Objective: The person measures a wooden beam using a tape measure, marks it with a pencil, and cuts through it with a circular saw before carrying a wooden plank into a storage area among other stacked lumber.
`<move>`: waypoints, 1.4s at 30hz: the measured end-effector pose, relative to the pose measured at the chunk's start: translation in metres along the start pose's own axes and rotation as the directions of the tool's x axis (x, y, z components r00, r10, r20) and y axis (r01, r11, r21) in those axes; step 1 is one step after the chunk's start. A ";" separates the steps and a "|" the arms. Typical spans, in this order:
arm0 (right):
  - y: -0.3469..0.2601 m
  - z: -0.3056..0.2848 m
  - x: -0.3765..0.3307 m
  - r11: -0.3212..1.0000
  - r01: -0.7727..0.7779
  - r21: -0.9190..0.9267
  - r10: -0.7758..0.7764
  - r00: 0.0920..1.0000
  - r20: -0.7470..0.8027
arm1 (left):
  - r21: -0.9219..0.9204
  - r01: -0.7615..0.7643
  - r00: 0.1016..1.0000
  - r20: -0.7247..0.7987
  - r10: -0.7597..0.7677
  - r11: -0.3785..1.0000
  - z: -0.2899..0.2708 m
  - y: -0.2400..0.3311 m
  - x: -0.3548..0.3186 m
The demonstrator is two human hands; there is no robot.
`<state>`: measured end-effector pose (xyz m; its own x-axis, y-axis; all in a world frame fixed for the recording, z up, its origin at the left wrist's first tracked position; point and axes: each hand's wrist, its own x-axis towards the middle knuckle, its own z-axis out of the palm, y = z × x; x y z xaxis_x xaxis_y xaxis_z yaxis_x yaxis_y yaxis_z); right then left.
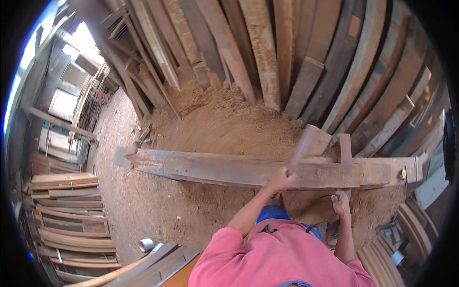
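Observation:
A long, weathered wooden beam [229,168] lies crosswise in front of me. Over its near edge, my left hand [281,182] is closed round a long pale stick-like tool [302,147], smeared by motion, so its kind is unclear. The tool slants up and to the right, across the beam. My right hand [341,203] is closed just below the beam's near edge, beside a short crosspiece [345,147] that sticks out on both sides of the beam. What those fingers hold, if anything, cannot be made out.
A yellow-and-black tape measure [403,174] rests at the beam's right end. Tall boards [260,52] lean along the far side above sawdust [215,126]. Stacked timber [71,210] stands at left, near a white cup-like container [146,245]. More planks [382,263] lie at lower right.

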<state>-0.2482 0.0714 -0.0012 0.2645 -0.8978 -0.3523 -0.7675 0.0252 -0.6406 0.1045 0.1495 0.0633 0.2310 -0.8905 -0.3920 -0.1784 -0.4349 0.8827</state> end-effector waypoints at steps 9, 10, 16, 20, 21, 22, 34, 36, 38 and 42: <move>-0.122 0.013 0.027 0.941 0.204 -0.270 -0.093 0.922 0.376 | -0.371 -0.052 0.922 -0.374 -0.098 0.927 -0.098 -0.030 -0.074; -0.134 0.018 0.025 0.931 0.321 -0.174 -0.235 0.891 0.389 | -0.286 -0.105 0.913 -0.407 -0.021 0.952 -0.094 -0.023 -0.070; -0.245 0.018 -0.029 0.919 0.313 0.238 -0.391 0.796 0.463 | -0.635 -0.325 0.923 -0.376 0.088 0.701 -0.031 0.021 -0.008; -0.249 0.036 -0.031 0.943 0.270 0.193 -0.312 0.920 0.239 | -0.668 -0.353 0.909 -0.411 0.070 0.655 0.004 0.021 0.054; -0.247 0.036 -0.026 0.908 0.314 0.277 -0.366 0.916 0.163 | -0.539 -0.412 0.894 -0.394 0.213 0.734 0.003 0.021 0.060; -0.246 0.033 -0.017 0.865 0.372 0.338 -0.417 0.906 0.070 | -0.563 -0.347 0.926 -0.330 0.181 0.750 0.005 0.027 0.062; -0.190 0.046 0.154 0.871 0.488 0.060 -0.490 0.871 0.034 | 0.864 -0.342 0.939 0.295 0.179 0.368 0.002 -0.005 0.005; -0.203 0.054 0.181 0.943 0.333 0.004 -0.331 0.936 0.123 | 0.840 -0.388 0.909 0.280 0.309 0.379 -0.005 -0.020 0.004; -0.191 0.061 0.212 0.951 0.306 0.054 -0.310 0.942 0.125 | 0.892 -0.323 0.936 0.252 0.246 0.317 0.004 -0.023 0.012; -0.199 0.095 0.272 0.945 0.304 0.123 -0.324 0.925 0.197 | 0.914 -0.206 0.968 0.138 0.211 0.351 0.006 -0.028 0.011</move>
<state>0.0321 -0.1363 -0.0348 0.6084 -0.7523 -0.2528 -0.5724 -0.1953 -0.7964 0.1066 0.1508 0.0326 0.0544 -0.9719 -0.2290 -0.9840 -0.0912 0.1533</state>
